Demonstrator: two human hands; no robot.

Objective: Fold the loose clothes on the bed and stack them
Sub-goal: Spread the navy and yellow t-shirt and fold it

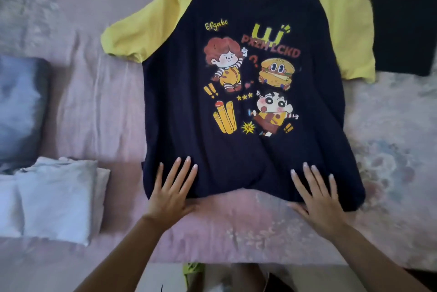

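Note:
A navy T-shirt (184,126) with yellow sleeves, a yellow collar and cartoon prints lies spread face up in the middle of the bed. My left hand (171,191) lies flat with fingers spread on the shirt's bottom hem, left of centre. My right hand (318,197) lies flat the same way on the hem at the right. Both palms sit partly on the pink bedsheet (236,228) below the hem. A folded white garment (59,197) rests at the left edge of the bed.
A blue-grey folded cloth (21,107) lies above the white garment at the left. A dark garment (406,19) lies at the upper right, partly under the yellow sleeve. The bed's near edge runs just below my forearms, with floor beneath.

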